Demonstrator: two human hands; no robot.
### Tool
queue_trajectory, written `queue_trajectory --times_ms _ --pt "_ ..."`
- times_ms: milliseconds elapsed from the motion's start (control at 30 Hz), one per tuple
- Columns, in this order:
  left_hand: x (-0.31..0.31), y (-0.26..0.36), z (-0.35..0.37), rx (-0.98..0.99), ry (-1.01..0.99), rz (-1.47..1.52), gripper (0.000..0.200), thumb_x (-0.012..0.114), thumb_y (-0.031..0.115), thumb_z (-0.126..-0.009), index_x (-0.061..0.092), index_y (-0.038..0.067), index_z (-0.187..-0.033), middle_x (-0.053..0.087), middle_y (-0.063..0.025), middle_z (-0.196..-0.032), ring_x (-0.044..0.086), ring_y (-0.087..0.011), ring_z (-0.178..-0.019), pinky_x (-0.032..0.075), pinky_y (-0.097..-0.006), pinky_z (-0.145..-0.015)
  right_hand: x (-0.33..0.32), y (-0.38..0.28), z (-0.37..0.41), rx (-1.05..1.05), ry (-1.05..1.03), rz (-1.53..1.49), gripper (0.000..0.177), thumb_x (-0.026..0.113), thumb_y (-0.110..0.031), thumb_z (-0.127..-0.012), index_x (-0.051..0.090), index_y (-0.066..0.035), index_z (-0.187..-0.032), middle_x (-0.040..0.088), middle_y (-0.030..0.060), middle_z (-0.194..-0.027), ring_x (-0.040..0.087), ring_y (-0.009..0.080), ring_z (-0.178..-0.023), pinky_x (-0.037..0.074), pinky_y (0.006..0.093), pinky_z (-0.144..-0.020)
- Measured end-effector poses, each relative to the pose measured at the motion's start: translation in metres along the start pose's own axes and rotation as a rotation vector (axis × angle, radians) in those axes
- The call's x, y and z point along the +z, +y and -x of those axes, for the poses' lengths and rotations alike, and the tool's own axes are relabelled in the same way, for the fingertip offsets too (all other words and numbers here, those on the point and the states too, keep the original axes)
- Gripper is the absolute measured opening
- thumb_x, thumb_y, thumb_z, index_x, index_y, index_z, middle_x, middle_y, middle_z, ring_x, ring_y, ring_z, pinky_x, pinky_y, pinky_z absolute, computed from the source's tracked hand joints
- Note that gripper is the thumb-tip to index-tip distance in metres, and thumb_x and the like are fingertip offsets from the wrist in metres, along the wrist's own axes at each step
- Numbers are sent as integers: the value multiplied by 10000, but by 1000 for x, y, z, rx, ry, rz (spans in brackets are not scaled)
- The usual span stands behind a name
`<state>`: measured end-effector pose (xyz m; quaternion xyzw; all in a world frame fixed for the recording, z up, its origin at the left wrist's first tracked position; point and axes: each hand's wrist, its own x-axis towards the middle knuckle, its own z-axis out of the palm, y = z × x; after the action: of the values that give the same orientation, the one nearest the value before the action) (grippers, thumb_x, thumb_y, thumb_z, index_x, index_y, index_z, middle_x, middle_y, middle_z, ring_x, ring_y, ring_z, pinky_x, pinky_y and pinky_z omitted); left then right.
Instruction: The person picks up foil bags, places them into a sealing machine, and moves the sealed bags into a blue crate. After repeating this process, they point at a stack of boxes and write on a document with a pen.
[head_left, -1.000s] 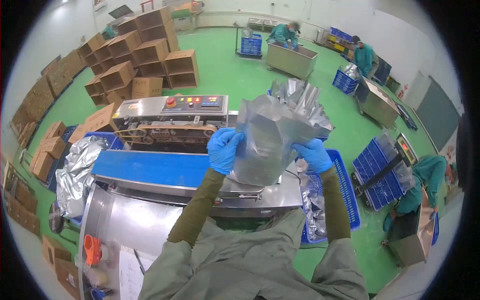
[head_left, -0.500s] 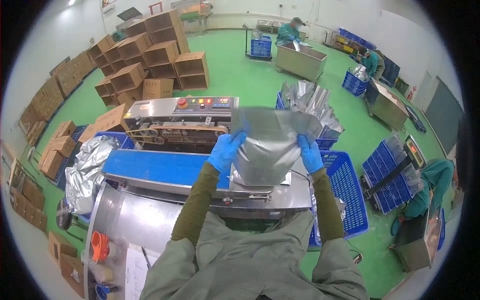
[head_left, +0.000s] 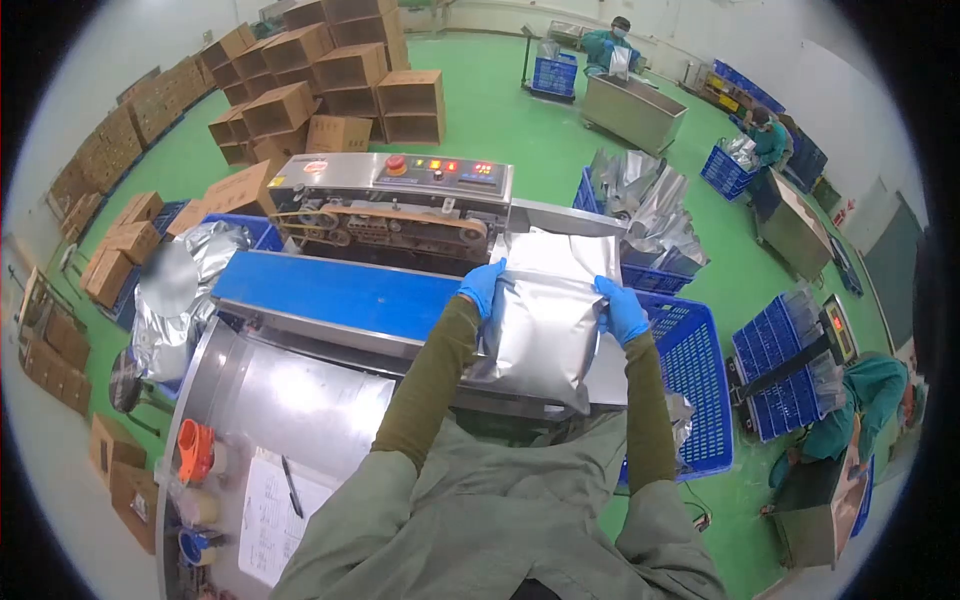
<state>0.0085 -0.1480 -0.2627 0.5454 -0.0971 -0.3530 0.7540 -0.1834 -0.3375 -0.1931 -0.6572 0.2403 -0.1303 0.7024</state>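
Note:
A filled silver foil pouch lies between my two blue-gloved hands, tilted over the front of the sealing machine. My left hand grips its left edge, fingers closed. On the opposite edge my right hand pinches the foil, the thumb on top. The pouch's flat upper end reaches back past the right end of the band sealer, which has lit red displays and a red knob. The blue conveyor belt runs to the left of the pouch.
A blue crate stands at my right, and another crate with foil pouches stands behind it. Silver pouches are heaped at left. Paper and a pen lie on the steel table. Co-workers handle pouches farther off.
The pouch has come down from a raised, upright hold to a flatter tilt, its shiny front now facing up. Both hands still hold its sides. My view has shifted slightly.

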Motion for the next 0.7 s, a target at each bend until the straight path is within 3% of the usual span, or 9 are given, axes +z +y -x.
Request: queue_trajectory --times_ms 67,200,267,433,500,567,600,667,700 --pt "-26 -9 -16 121 -15 -338 306 534 357 -866 609 69 -793 581 -42 -683 529 -126 -583 443 -259 -560 10 9 2 -3 -9 11 358 587 -379 -824 592 -22 -829 479 28 -543 471 125 -388 361 254 -340" --pt "-45 4 -9 -161 127 -229 398 499 399 -872 617 20 -847 587 -80 -704 533 -135 -587 458 -258 -555 33 22 -13 37 -23 -52 303 591 -353 -830 576 -55 -776 493 23 -561 491 125 -412 364 250 -347" --pt "-67 7 -28 115 157 -636 406 506 433 -864 618 44 -830 568 -59 -679 499 -120 -556 436 -252 -516 43 31 -30 25 -71 -76 291 588 -339 -833 563 -63 -745 499 14 -568 494 124 -420 373 256 -345" --pt "-116 17 -29 125 300 -676 707 343 578 -871 574 -67 -1045 609 -214 -962 558 -258 -888 403 -371 -814 80 28 -30 129 -175 -14 353 537 -370 -850 557 -44 -714 516 42 -552 486 126 -401 407 245 -378" --pt "-126 50 12 84 351 -734 697 359 587 -864 592 -51 -1019 614 -195 -897 549 -239 -831 416 -368 -773 80 21 -7 100 -273 24 352 511 -363 -863 589 -31 -778 520 41 -570 487 117 -411 413 239 -391" --pt "-125 85 71 21 419 -231 565 387 501 -896 538 6 -1121 554 -130 -1081 538 -218 -895 432 -355 -783 68 14 26 -32 -373 130 365 456 -343 -888 627 -23 -926 527 33 -611 486 96 -438 418 221 -416" --pt "-148 82 106 448 368 -375 358 477 261 -907 491 35 -1184 536 -85 -1017 546 -176 -914 467 -289 -768 56 15 46 -129 -374 184 380 427 -330 -901 633 -30 -1010 530 27 -635 484 84 -456 417 209 -429" --pt "-175 62 154 812 806 -560 413 508 109 -850 433 -2 -1241 442 -95 -1188 465 -190 -1059 392 -302 -910 31 22 78 -73 -312 143 370 397 -302 -913 617 -67 -1094 528 6 -668 467 68 -476 399 193 -430" --pt "-210 35 171 937 734 -266 383 468 114 -876 430 -12 -1235 426 -102 -1211 437 -205 -1101 370 -295 -933 18 37 88 26 -270 48 379 386 -297 -918 603 -48 -1105 518 -1 -658 457 65 -470 385 190 -426"
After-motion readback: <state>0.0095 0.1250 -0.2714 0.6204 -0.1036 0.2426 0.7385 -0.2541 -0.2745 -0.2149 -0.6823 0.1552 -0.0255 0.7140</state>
